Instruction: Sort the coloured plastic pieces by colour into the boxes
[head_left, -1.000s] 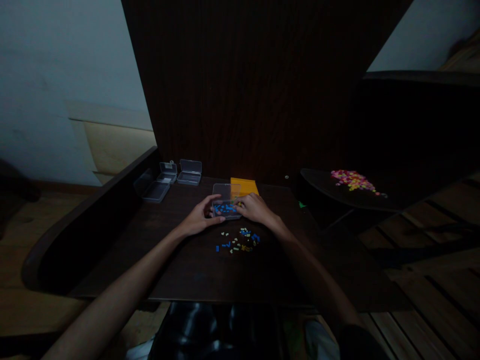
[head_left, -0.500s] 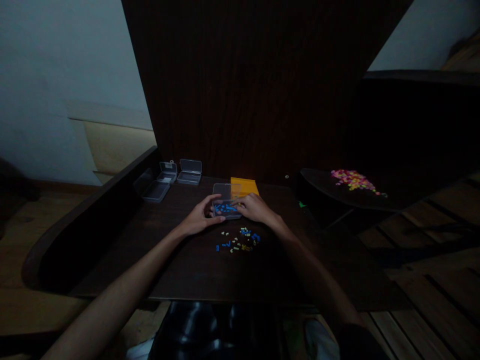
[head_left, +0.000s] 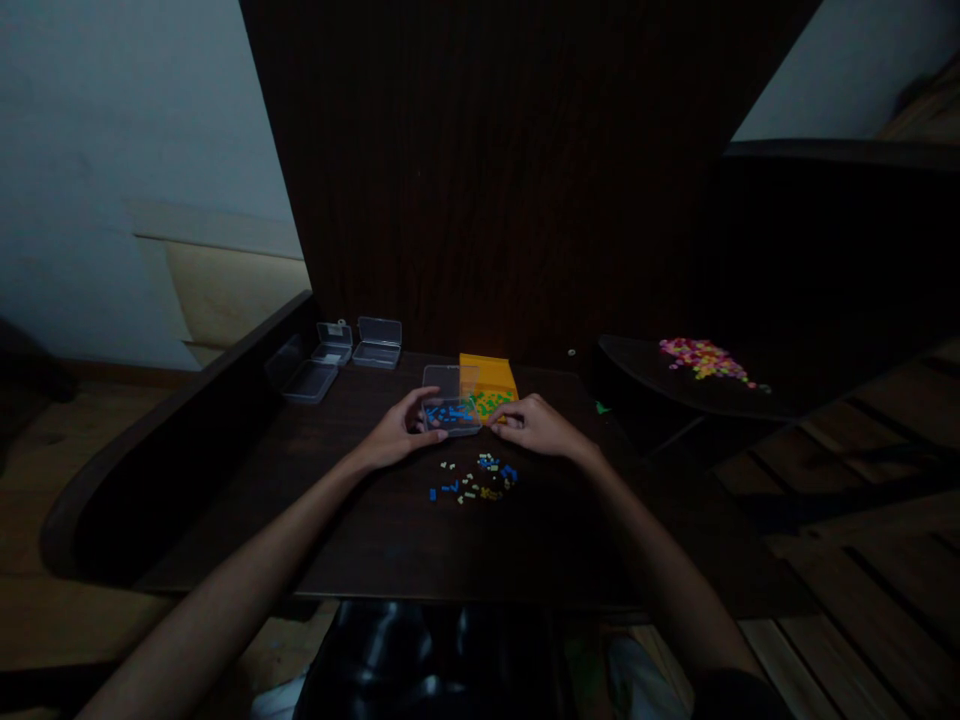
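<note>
The left hand (head_left: 405, 432) curves around the clear box's (head_left: 463, 432) left end, holding it, thumb in front; the right hand (head_left: 544, 425) bunches its fingertips just beyond the box's right end, their grip unclear. A pale wall (head_left: 150, 130) rises left of both hands, a dark table (head_left: 367, 530) lies beneath. Between the hands, the lidded clear box stands open, blue pieces (head_left: 450, 413) inside; green pieces (head_left: 491, 401) fill the yellow box (head_left: 486, 372) behind the right fingertips.

Four clear boxes (head_left: 462, 431), one yellow box (head_left: 487, 373)

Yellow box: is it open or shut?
Open: its lid is swung up at the back, and green pieces show inside.
</note>
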